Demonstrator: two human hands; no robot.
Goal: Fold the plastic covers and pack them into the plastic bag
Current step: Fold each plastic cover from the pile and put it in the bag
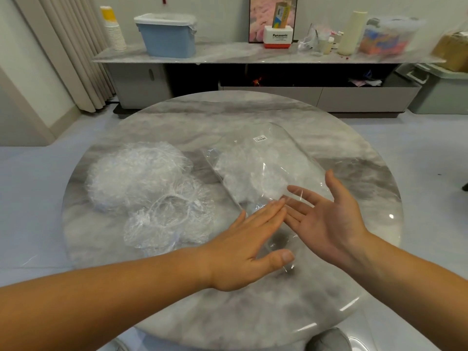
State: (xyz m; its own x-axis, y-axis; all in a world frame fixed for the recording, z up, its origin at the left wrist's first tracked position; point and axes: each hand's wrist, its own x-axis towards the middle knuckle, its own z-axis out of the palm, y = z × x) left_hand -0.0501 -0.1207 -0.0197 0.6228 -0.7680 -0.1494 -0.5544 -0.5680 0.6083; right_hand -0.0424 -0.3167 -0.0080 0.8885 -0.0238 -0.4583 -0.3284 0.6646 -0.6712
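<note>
Plastic bag (263,171) under flat left hand (247,245)

Bright even light, table (354,307) glare, warped blurry edges

A round grey marble surface (329,287) stands on pale grey floor (38,198); behind, a long marble-topped sideboard (228,55), beige curtain (73,46), white wall (220,16).

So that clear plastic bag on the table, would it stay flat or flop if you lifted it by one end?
Probably flop: the plastic bag is thin, see-through film, creased and sagging round the crumpled covers inside. Likely very light, since that filling looks airy. It may slide easily, glossy film on a polished table.
</note>
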